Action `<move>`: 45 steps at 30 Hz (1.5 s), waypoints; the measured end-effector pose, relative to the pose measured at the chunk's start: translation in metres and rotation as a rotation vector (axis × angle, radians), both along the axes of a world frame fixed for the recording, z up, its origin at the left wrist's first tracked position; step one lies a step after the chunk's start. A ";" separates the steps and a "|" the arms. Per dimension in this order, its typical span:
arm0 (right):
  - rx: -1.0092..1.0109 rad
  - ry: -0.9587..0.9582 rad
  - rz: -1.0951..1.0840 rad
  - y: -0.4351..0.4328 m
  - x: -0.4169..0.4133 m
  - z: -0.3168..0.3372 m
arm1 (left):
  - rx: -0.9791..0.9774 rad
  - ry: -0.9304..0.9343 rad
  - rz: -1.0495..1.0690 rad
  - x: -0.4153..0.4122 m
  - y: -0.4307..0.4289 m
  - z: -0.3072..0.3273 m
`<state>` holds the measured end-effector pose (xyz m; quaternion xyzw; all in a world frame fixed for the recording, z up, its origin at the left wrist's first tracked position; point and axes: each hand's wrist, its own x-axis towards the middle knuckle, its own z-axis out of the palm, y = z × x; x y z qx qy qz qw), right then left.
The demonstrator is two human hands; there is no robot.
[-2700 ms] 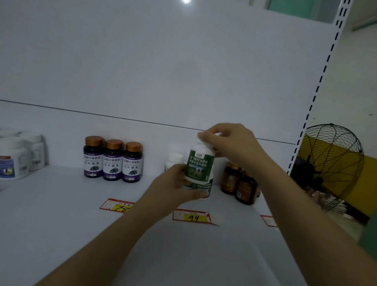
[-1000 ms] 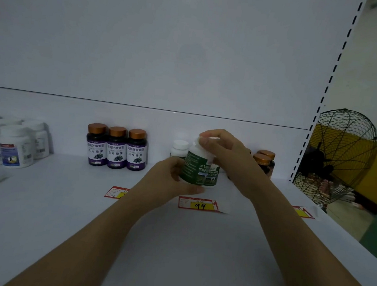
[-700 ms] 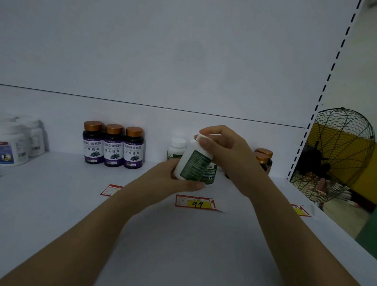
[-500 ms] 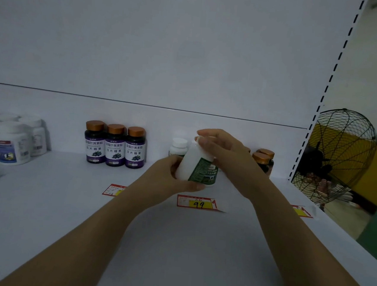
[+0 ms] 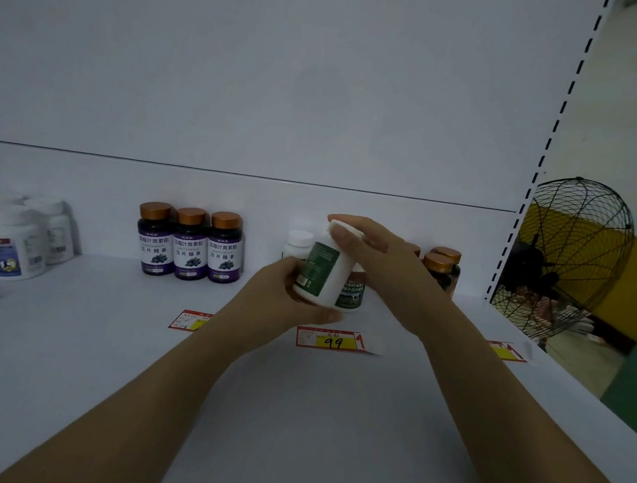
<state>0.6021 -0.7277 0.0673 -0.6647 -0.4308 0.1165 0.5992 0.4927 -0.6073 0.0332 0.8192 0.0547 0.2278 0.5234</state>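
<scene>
A white bottle with a green label (image 5: 324, 270) is held tilted above the white shelf (image 5: 296, 411). My left hand (image 5: 282, 299) grips its lower body from the left and underneath. My right hand (image 5: 380, 261) curls over its white cap from the right. Behind it stand two more bottles of the same kind: one (image 5: 351, 293) right behind the held bottle, and another (image 5: 297, 244) at the back with only its white cap and shoulder showing.
Three dark purple-labelled bottles (image 5: 190, 244) with copper caps stand left of centre. White bottles (image 5: 14, 242) fill the far left, brown bottles (image 5: 440, 270) the right. Price tags (image 5: 334, 339) lie along the shelf front. A black wire fan (image 5: 570, 261) stands past the shelf's right upright.
The bottle has been turned in my hands, so its plain white side and the label's back now face me. It tilts further left. Both hands stay on it.
</scene>
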 end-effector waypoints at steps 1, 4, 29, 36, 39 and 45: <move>0.012 -0.006 -0.023 0.000 0.000 -0.001 | 0.009 -0.005 0.010 0.000 0.000 0.000; 0.069 0.090 0.047 -0.004 0.004 0.001 | -0.064 0.021 -0.032 0.001 0.000 0.002; 0.008 0.208 0.097 -0.006 0.010 -0.001 | 0.017 0.049 -0.023 0.000 -0.003 0.006; 0.030 0.236 0.147 -0.007 0.008 -0.001 | -0.003 0.043 -0.043 -0.002 -0.001 0.005; 0.031 0.240 0.167 -0.007 0.007 0.000 | -0.002 0.037 -0.052 -0.002 -0.001 0.006; 0.030 0.250 0.229 -0.008 0.004 0.000 | -0.009 0.037 -0.061 -0.002 0.001 0.005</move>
